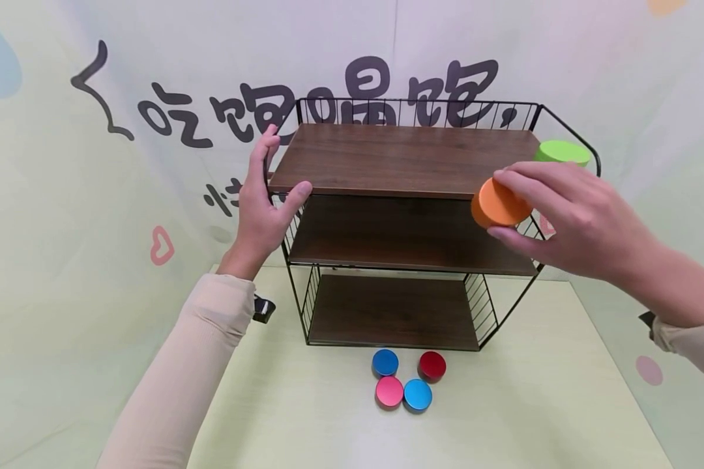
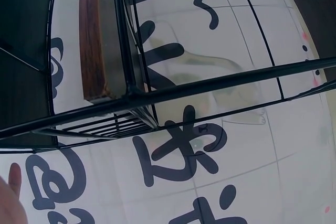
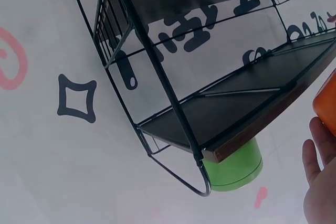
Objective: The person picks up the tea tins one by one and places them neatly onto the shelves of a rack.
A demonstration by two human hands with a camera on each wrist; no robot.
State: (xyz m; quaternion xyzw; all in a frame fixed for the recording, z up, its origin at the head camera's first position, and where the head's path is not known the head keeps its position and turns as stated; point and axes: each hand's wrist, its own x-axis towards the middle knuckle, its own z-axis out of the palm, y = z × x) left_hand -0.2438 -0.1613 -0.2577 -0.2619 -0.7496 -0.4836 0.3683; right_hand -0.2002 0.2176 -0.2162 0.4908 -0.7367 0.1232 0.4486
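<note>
A three-tier rack with dark wooden boards [image 1: 410,159] and a black wire frame stands ahead. My left hand [image 1: 266,202] grips its upper left corner, thumb at the top board's front edge and fingers along the side rail. In the left wrist view, only a bit of that hand [image 2: 10,198] shows beside the wire frame. Between thumb and fingers, my right hand [image 1: 586,218] holds a round orange tin [image 1: 504,203] tilted in front of the top board's right end. A round green tin [image 1: 563,152] sits at that board's right end, partly hidden behind the hand.
On the pale table [image 1: 540,391], before the rack, stand a dark blue tin [image 1: 385,362], a dark red tin [image 1: 432,366], a pink tin [image 1: 390,392] and a light blue tin [image 1: 418,395]. A printed white curtain [image 1: 182,39] hangs behind the rack.
</note>
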